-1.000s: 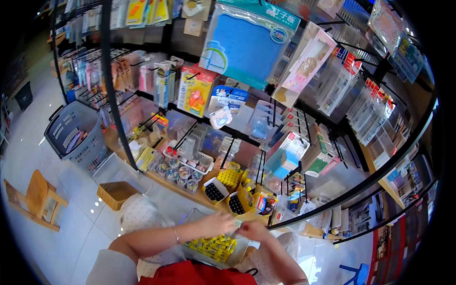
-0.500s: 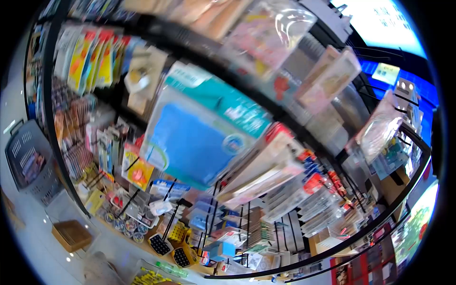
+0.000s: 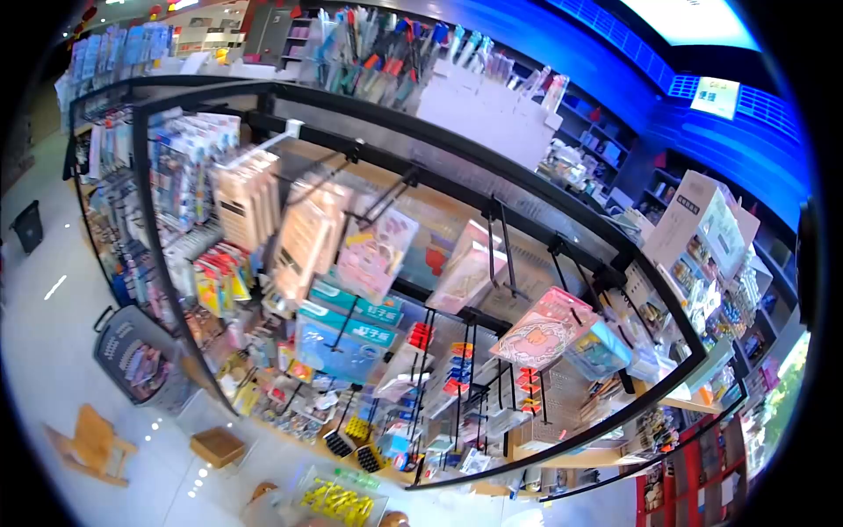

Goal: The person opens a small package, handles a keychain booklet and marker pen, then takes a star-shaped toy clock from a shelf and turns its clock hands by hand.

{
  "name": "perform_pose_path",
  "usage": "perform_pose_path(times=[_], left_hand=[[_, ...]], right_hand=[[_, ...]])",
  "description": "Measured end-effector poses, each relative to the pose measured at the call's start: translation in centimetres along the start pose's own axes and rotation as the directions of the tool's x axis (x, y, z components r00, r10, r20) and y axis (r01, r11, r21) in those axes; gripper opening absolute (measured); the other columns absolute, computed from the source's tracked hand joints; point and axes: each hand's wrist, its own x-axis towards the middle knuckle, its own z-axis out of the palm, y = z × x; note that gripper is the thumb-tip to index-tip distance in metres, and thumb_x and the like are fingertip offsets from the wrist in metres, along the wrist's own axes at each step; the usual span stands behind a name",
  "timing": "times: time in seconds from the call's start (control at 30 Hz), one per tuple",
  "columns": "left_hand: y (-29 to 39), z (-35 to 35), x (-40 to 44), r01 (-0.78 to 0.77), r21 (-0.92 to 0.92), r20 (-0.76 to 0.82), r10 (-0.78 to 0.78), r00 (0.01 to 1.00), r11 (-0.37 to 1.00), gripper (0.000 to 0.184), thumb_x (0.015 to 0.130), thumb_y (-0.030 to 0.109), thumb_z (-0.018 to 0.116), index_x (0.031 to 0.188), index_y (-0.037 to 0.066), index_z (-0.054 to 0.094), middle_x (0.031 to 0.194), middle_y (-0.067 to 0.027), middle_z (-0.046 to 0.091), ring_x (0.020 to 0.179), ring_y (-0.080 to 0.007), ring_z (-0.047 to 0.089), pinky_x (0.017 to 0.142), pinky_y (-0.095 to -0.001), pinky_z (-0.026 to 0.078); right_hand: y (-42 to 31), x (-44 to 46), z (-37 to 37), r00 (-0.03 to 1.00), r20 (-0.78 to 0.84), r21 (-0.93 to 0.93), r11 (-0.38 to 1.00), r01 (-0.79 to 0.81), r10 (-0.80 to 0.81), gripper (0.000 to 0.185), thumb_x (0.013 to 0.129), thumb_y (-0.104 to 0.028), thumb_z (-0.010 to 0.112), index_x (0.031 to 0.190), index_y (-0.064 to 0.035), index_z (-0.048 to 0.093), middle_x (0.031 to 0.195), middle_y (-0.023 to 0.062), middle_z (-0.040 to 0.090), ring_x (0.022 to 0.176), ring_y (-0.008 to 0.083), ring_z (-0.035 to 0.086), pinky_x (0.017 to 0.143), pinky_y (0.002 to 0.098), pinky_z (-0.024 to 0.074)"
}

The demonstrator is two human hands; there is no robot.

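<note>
Neither my left hand nor my right hand shows in the head view. A black-framed display rack (image 3: 430,140) fills the middle, with many packets hanging from its hooks. Blue packs with teal headers (image 3: 338,347) hang at the centre left, below peach-coloured packs (image 3: 306,233) and a pink patterned pack (image 3: 378,255). Farther right hang a slim pink packet (image 3: 467,268) and a pink packet with a cartoon figure (image 3: 543,334). Small print on the packs is mostly too blurred to read.
Many pens (image 3: 378,57) stand behind the rack's top edge. A grey basket (image 3: 118,347), a wooden stool (image 3: 97,443) and a brown box (image 3: 217,446) stand on the floor at left. A cardboard box (image 3: 688,211) sits at the right.
The view has drawn back and tilted up. The blue pack that looked large and close appears smaller and lower, and the rack's top and the shop behind have come into sight.
</note>
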Motion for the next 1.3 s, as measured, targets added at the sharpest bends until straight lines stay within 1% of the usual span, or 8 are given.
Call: perform_pose_path(times=[0.33,0.57,0.8,0.83,0.87,0.97,1.1,1.3], left_hand=[[4.7,8.2,-12.6,0.069,-0.602,0.058,-0.043,0.997,0.796,0.045,0.093,0.038,0.043,0.124,0.006,0.049,0.117,-0.0071,0.054,0.102,-0.0159,0.052,0.086,-0.0369,0.043],[-10.8,14.5,-37.0,0.507,0.45,-0.341,-0.384,0.858,0.735,0.022,0.081,0.02,0.048,0.088,0.004,0.062,0.091,-0.0191,0.061,0.085,-0.0354,0.057,0.079,-0.045,0.045],[-3.3,25.2,-51.5,0.429,-0.858,-0.293,-0.955,0.046,0.284,0.033,0.084,0.033,0.049,0.107,0.01,0.05,0.105,-0.0133,0.055,0.091,-0.026,0.055,0.08,-0.0388,0.045],[-2.7,27.7,-50.3,0.348,-0.901,-0.256,-0.965,0.057,0.26,0.037,0.084,0.035,0.05,0.111,0.011,0.048,0.108,-0.0125,0.054,0.093,-0.0247,0.055,0.081,-0.0378,0.045],[-2.3,30.1,-48.0,0.276,-0.927,-0.232,-0.967,0.109,0.254,0.04,0.085,0.037,0.051,0.115,0.012,0.047,0.111,-0.0116,0.053,0.096,-0.0235,0.054,0.083,-0.0368,0.045],[-3.8,35.7,-35.3,0.039,-0.901,-0.28,-0.648,0.709,0.432,0.052,0.085,0.043,0.053,0.128,0.014,0.042,0.12,-0.009,0.05,0.103,-0.0197,0.053,0.088,-0.0339,0.044],[15.7,32.9,-7.7,0.446,-0.684,0.088,-0.542,0.836,0.577,0.046,0.089,0.031,0.052,0.127,0.007,0.043,0.116,-0.0116,0.055,0.105,-0.0211,0.053,0.091,-0.0341,0.043],[37.8,28.3,6.9,0.087,0.148,0.393,-0.139,0.909,0.985,0.037,0.086,0.023,0.056,0.116,0.002,0.056,0.107,-0.0092,0.062,0.098,-0.0151,0.054,0.085,-0.0269,0.042]], right_hand=[[-0.1,-19.3,10.1,0.926,-0.089,0.349,0.882,-0.317,0.368,0.019,0.08,-0.026,0.057,0.088,-0.0081,0.059,0.062,0.0062,0.052,0.055,0.0204,0.052,0.05,0.0353,0.0438],[0.9,-32.8,20.2,0.851,-0.05,0.616,0.687,-0.385,0.522,0.018,0.08,-0.025,0.058,0.084,-0.0081,0.059,0.057,0.0035,0.05,0.05,0.0177,0.05,0.045,0.034,0.043],[15.6,-41.8,19.5,0.769,-0.228,0.722,0.634,-0.278,0.597,0.016,0.079,-0.024,0.058,0.08,-0.0081,0.059,0.052,0.0009,0.048,0.044,0.0151,0.048,0.04,0.0327,0.0423],[16.3,-41.2,16.8,0.685,0.031,0.932,0.226,-0.282,0.728,0.019,0.077,-0.026,0.059,0.078,-0.007,0.058,0.053,0.0023,0.049,0.044,0.0162,0.048,0.042,0.0324,0.0435],[19.8,-42.3,15.8,0.828,-0.32,0.636,0.752,-0.173,0.461,0.015,0.081,-0.02,0.053,0.079,-0.0055,0.059,0.055,0.0035,0.05,0.048,0.0157,0.05,0.045,0.0306,0.0445],[21.4,-46.5,12.6,0.89,-0.406,0.666,0.735,0.132,0.208,0.019,0.085,-0.017,0.048,0.075,-0.0046,0.058,0.055,0.0033,0.046,0.046,0.0132,0.046,0.043,0.0284,0.0413],[26.3,-51.1,12.6,0.816,-0.221,0.777,0.602,-0.184,0.534,0.02,0.085,-0.02,0.049,0.075,-0.0048,0.058,0.056,0.0039,0.047,0.048,0.0142,0.048,0.044,0.0295,0.042],[30.7,-56.4,16.9,0.724,-0.084,0.805,0.475,-0.356,0.684,0.023,0.084,-0.025,0.05,0.074,-0.0051,0.057,0.058,0.0048,0.049,0.049,0.0157,0.05,0.044,0.031,0.0432]])
